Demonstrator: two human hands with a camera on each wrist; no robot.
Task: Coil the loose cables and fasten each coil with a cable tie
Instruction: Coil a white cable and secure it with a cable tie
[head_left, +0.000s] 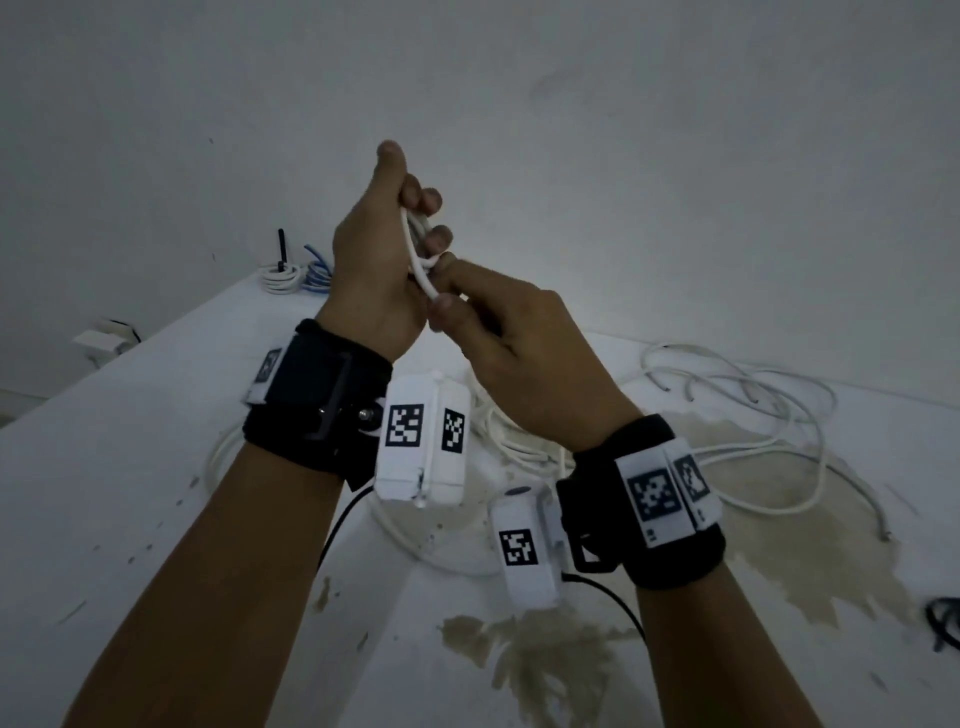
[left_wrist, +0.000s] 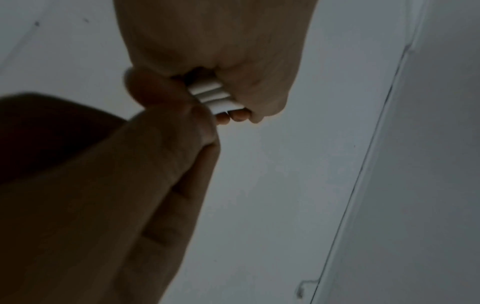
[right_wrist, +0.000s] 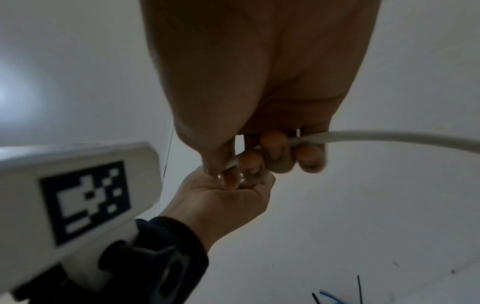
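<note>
Left hand (head_left: 371, 270) fingers (head_left: 435, 240) curl round a small coil of thin white round cable (head_left: 417, 254), loops running upright, held above the white surface (head_left: 156, 415). Right hand (head_left: 524, 358) pinches its lower strand. Only the left-wrist view shows several strands side by side (left_wrist: 214, 96).

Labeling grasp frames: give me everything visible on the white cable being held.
The white cable is round, smooth and plastic-looking. Several turns are gathered side by side in the left hand, whose fingers curl round them, raised above the table. The right hand pinches it just below that bundle. In the right wrist view a single strand arcs away from the fingers. No tie shows on it.
</note>
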